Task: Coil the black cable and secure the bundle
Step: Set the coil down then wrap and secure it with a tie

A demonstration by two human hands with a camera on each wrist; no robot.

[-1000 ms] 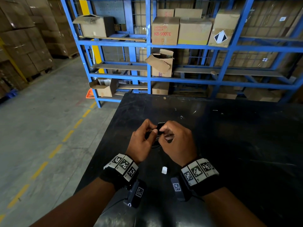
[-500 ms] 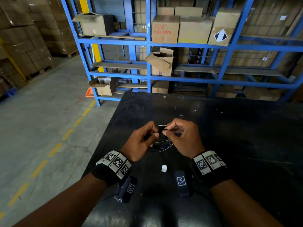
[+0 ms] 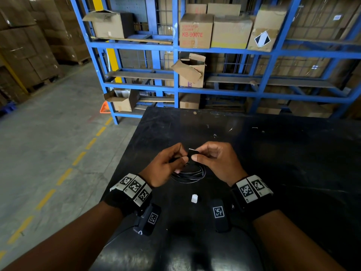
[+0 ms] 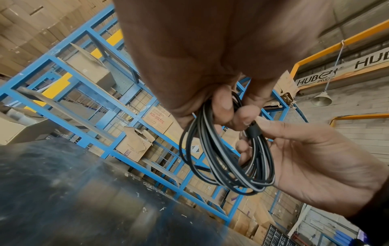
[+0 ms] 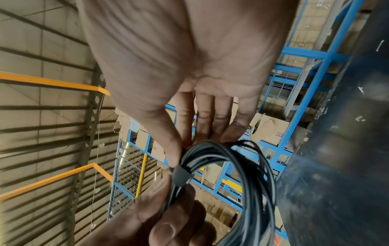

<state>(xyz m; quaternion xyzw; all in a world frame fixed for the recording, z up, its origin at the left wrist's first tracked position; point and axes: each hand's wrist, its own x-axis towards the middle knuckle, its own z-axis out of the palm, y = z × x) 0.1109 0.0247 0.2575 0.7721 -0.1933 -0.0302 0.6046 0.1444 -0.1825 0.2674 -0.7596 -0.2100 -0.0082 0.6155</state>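
Both hands hold the coiled black cable [image 3: 190,174] a little above the black table [image 3: 273,153]. My left hand [image 3: 180,159] grips the top of the coil [image 4: 231,166], its fingers curled round the strands. My right hand [image 3: 195,155] pinches a short black strap [image 3: 193,152] between thumb and forefinger. In the wrist views the strap [image 5: 181,174] is wrapped round the bunched strands [image 4: 254,131], beside the left hand's fingers. The loops [image 5: 252,183] hang free below both hands. The cable's ends are hidden.
A small white scrap [image 3: 194,198] lies on the table near me, between my wrists. The table's left edge [image 3: 125,153] drops to a concrete floor with a dashed yellow line. A blue rack [image 3: 175,75] with cardboard boxes stands behind the table.
My hands have drawn slightly apart and risen, so the coil's loops now show below them. The strap's end now sticks up between my fingertips.
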